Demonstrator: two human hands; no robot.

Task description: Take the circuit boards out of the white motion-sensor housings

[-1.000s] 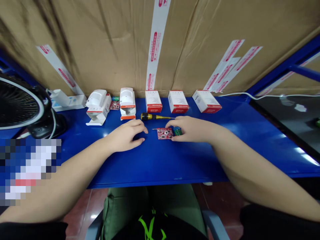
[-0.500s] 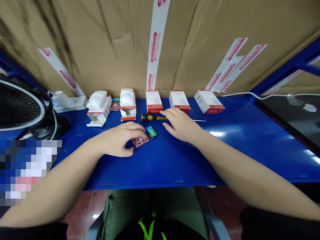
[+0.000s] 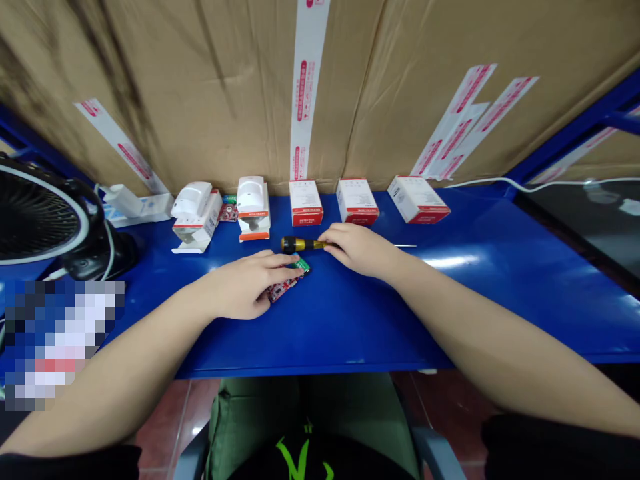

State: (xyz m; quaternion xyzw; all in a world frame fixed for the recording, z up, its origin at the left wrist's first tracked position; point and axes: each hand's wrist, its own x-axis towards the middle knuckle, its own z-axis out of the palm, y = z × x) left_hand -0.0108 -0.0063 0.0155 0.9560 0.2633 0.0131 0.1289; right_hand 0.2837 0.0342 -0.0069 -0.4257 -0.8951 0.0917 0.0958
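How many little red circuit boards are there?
2: one red board partly under the left hand, another red board between the two open boxes. Others could be hidden.

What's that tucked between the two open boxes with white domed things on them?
In the head camera's view, a red circuit board lies between them, with a blue-green battery behind it.
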